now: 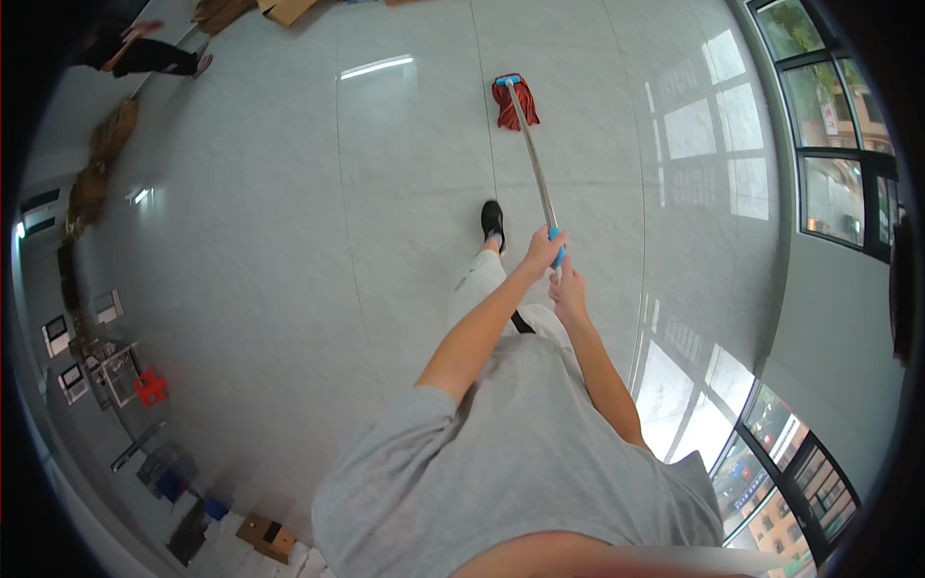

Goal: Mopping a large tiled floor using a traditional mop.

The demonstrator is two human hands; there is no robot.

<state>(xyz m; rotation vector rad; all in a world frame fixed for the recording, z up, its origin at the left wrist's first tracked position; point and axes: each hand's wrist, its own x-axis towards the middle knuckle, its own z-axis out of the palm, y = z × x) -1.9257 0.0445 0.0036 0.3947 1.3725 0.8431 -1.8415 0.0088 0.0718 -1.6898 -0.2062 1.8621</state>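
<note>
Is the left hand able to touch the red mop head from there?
Probably not: the left hand holds the mop pole, and the mop head lies on the floor at its far end. Nothing blocks the way, but it looks too far without bending.

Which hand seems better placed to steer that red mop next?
Probably the left hand: it grips the mop handle nearer the red mop head, while the right hand sits farther back, closer to the body.

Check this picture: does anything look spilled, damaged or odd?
Nothing clearly stands out. The mop head rests on the floor, no visible spill around it; the bright patches at right look like window reflections. The clutter far left is too small to judge.
</note>
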